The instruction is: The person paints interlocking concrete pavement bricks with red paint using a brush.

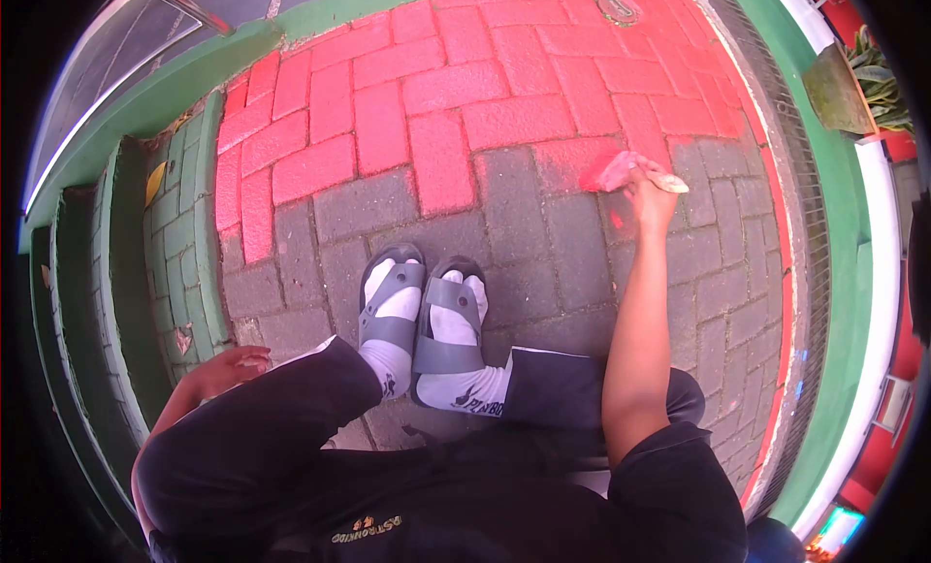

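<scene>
My right hand (648, 193) is closed around a paintbrush (611, 173), its pale handle end poking out to the right. The bristles are coated in red-pink paint and touch a paver (574, 165) that is partly red and partly grey. A small red smear lies on the grey paver just below the brush. Beside my left knee, my left hand (233, 367) rests with its fingers loosely stretched and nothing visible in it. Red-painted pavers (456, 88) spread ahead of my feet, while grey pavers (524, 243) lie around my sandals (451, 321).
Green-painted steps (136, 272) run along the left. At the right are a metal drain grate (810, 224), a green kerb and a planter (839, 90) with a leafy plant. A round metal cover (619, 10) sits in the red paving, and a metal pole (184, 5) stands top left.
</scene>
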`<state>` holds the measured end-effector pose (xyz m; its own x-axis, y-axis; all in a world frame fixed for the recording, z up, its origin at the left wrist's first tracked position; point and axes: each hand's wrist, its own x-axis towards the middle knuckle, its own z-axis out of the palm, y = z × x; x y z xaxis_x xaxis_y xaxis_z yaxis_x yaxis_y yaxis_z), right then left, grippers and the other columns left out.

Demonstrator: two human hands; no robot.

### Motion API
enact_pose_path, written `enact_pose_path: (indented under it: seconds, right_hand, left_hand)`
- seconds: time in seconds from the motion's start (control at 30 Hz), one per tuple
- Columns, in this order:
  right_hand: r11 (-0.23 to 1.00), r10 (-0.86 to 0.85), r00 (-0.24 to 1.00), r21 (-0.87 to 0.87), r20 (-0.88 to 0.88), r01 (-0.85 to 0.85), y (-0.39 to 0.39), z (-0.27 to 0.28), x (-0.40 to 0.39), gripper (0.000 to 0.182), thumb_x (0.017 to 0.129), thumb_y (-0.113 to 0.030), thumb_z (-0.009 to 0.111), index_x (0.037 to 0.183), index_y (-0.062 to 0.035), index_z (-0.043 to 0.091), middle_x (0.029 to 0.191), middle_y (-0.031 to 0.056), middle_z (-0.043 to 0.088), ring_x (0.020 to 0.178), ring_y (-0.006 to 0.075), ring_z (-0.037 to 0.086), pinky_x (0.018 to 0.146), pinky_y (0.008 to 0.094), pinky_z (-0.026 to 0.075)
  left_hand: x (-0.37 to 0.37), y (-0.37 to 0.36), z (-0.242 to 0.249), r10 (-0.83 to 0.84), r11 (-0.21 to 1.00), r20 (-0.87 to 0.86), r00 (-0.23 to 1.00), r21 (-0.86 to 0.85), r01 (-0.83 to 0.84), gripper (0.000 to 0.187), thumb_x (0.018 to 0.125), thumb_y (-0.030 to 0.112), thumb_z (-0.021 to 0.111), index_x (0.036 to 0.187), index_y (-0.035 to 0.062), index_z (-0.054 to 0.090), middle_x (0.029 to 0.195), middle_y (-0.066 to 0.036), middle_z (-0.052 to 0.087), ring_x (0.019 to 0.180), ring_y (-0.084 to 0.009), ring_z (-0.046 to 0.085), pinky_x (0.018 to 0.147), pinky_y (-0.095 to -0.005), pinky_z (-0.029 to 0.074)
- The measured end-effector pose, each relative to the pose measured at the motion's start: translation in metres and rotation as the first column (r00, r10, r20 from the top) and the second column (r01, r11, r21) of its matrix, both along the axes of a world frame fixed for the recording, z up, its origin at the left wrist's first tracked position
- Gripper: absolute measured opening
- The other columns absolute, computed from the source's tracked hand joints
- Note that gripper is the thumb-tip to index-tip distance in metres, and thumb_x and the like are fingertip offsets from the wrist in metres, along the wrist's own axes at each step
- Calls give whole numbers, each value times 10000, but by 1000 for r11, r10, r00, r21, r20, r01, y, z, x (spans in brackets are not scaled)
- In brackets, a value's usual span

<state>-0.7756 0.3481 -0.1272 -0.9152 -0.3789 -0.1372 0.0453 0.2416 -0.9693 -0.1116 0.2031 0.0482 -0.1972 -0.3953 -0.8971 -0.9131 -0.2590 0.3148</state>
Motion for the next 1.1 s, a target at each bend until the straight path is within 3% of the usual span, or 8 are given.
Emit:
enact_pose_path:
  seconds: [0.17, 0.23, 0.53, 0.67, 0.73, 0.93, 1.0, 1.1]
  right_hand:
    - [987, 51, 993, -157, 111, -33, -14, 5, -1, 126, 823, -36, 727, 928, -44, 659, 846, 15, 659, 729, 118, 626, 643, 271, 517]
    - [965, 149, 962, -179, -227, -192, -34, -2, -10, 74, 825, 2, 706, 861, -32, 651, 815, 11, 656, 734, 96, 611, 652, 262, 501]
    - [801, 527, 666, 45, -527, -597, -264, 60, -37, 105, 806, 6, 712, 773, -46, 627, 740, -35, 600, 646, 46, 549, 587, 232, 470]
    - [739, 518, 739, -211, -430, -640, -329, 42, 22, 93, 793, -8, 717, 782, -45, 632, 723, -13, 617, 652, 71, 612, 565, 244, 540]
    - [679, 655, 729, -268, -197, -683, -342, 25, 50, 238, 853, -232, 688, 834, -71, 514, 659, 68, 591, 563, 247, 652, 593, 439, 593]
    - [848, 529, 819, 180, -224, -499, -344, 10, 3, 89, 757, -79, 736, 763, -46, 653, 751, 52, 674, 681, 133, 675, 564, 283, 587]
    - [911, 390, 606, 387, -694, -144, -331, 36, 14, 80, 758, -72, 728, 752, -46, 652, 752, 52, 672, 740, 148, 684, 640, 303, 584]
    - [926, 378, 442, 325, -813, -193, -323, 41, -12, 121, 772, -42, 726, 858, -29, 641, 782, 59, 668, 786, 183, 688, 700, 327, 573]
  left_hand:
    - [32, -9, 1, 192, 981, 86, 978, -48, -189, 519, 938, 290, 667, 1396, 104, 507, 1308, -69, 573, 1092, -205, 581, 928, -383, 473]
    - [52, -4, -9, 288, 957, 103, 952, -55, -284, 533, 938, 313, 665, 1402, 108, 502, 1312, -70, 570, 1102, -212, 576, 928, -393, 471]
    - [123, 19, -38, 383, 922, 233, 894, -37, -386, 526, 939, 331, 656, 1376, 74, 516, 1222, -64, 608, 1001, -173, 579, 799, -339, 469]
    - [95, 36, -17, 286, 957, 201, 937, -113, -268, 507, 942, 307, 651, 1366, 62, 521, 1201, -75, 613, 974, -175, 585, 787, -339, 473]
    - [85, 43, -9, 201, 972, 186, 962, -158, -173, 494, 944, 290, 648, 1360, 54, 524, 1187, -82, 617, 956, -176, 590, 780, -339, 475]
    - [183, 55, -44, 452, 887, 300, 840, -52, -459, 467, 941, 254, 644, 1341, 38, 534, 1150, -97, 626, 927, -179, 601, 767, -344, 482]
    - [191, 58, -46, 477, 873, 319, 819, -67, -483, 455, 942, 247, 641, 1332, 34, 540, 1133, -97, 629, 923, -179, 604, 763, -343, 484]
    - [194, 56, -50, 455, 889, 309, 835, -94, -449, 450, 946, 237, 635, 1333, 30, 539, 1116, -92, 635, 911, -175, 607, 751, -336, 489]
